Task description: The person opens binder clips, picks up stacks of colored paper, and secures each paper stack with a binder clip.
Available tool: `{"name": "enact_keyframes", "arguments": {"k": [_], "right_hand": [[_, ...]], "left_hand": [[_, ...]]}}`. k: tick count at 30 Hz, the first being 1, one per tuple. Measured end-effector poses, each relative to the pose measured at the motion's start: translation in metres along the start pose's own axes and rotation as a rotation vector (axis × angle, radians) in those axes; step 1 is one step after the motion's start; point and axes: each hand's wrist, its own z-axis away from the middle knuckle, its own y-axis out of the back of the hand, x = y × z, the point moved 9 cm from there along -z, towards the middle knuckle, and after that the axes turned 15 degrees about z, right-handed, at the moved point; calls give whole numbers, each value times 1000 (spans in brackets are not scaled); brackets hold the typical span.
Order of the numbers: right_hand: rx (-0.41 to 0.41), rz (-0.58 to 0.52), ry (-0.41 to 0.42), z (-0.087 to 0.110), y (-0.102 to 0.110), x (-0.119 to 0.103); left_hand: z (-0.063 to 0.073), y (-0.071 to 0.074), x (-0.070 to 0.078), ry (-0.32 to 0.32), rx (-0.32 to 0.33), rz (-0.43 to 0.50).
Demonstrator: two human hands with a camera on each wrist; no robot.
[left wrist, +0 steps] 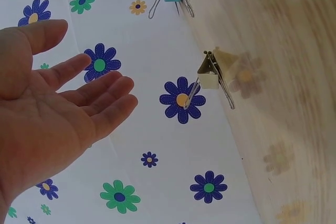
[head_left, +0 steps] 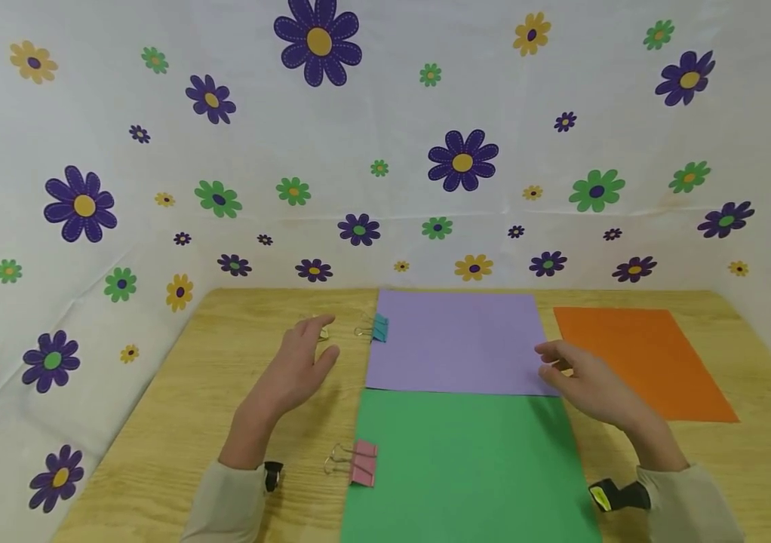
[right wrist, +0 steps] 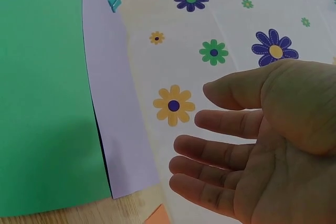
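My left hand [head_left: 295, 367] is above the left part of the table with its fingers loosely extended, and nothing is in it. A pale yellow binder clip [left wrist: 208, 80] stands near it, partly covered by the fingers in the head view. On the right, my empty right hand [head_left: 585, 381] overlaps the right edge of the purple sheet [head_left: 456, 343], fingers relaxed and slightly bent. A green sheet [head_left: 467, 467] lies in front of the purple one. At the purple sheet's left edge sits a teal binder clip [head_left: 380, 328]; a pink binder clip [head_left: 363, 463] is at the green sheet's left edge.
An orange sheet [head_left: 643, 362] lies on the right of the wooden table [head_left: 175, 422]. Behind and at the sides hangs a white cloth [head_left: 372, 113] printed with purple, green and yellow flowers. Each forearm wears a dark strap near the cuff.
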Motion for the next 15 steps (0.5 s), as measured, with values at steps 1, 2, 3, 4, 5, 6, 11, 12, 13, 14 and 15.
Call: {"name": "enact_keyframes", "arguments": {"k": [1, 2, 3, 4, 5, 6, 11, 12, 13, 14, 15], "right_hand": [[-2, -2, -6, 0, 0, 1], [-3, -1, -8, 0, 0, 1], [-4, -1, -9, 0, 0, 1], [-7, 0, -11, 0, 1, 1], [-9, 2, -13, 0, 1, 2], [-13, 6, -18, 0, 0, 3], [-33, 36, -29, 1, -1, 5], [-37, 44, -27, 1, -1, 5], [-42, 51, -24, 1, -2, 4], [-43, 57, -20, 1, -2, 4], [-45, 63, -16, 1, -3, 4]], "left_hand": [[0, 0, 0, 0, -1, 0], [0, 0, 0, -2, -2, -3], [0, -1, 0, -2, -4, -6], [0, -1, 0, -2, -6, -9], [0, -1, 0, 0, -8, -14], [0, -2, 0, 3, -13, -19], [0, -6, -1, 14, -39, -44], [0, -7, -2, 15, -44, -51], [-1, -8, -2, 16, -49, -57], [-1, -9, -2, 18, -55, -63], [-1, -11, -3, 19, -60, -66]]}}
